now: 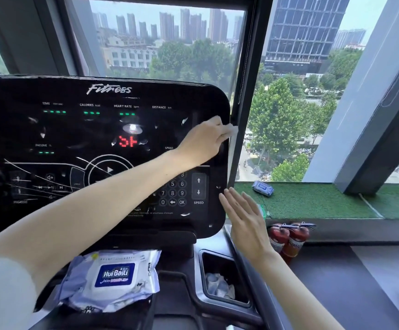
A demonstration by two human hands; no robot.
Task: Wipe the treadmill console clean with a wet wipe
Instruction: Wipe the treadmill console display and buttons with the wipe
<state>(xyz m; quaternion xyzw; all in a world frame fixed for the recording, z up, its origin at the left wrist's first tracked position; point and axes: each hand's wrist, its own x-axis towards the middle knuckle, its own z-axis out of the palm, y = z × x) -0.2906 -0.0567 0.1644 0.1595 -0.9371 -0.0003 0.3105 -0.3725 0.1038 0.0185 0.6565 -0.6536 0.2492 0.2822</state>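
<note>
The black treadmill console [74, 129] fills the left and middle of the view, with lit green and red readouts and a keypad. My left hand [205, 139] reaches across it to the right edge and grips a white wet wipe [232, 130] against the console's upper right side. My right hand [246, 220] is held flat with straight fingers beside the console's lower right corner, fingertips close to its edge, holding nothing. A blue-and-white pack of wet wipes [115, 279] lies on the tray below the console.
A cup holder [220, 277] to the right of the pack holds crumpled used wipes. A second small wipe pack [262, 188] lies on the green turf sill. Two red fire extinguishers [289, 239] stand below the sill. A dark window frame post [243, 91] rises just behind the console's right edge.
</note>
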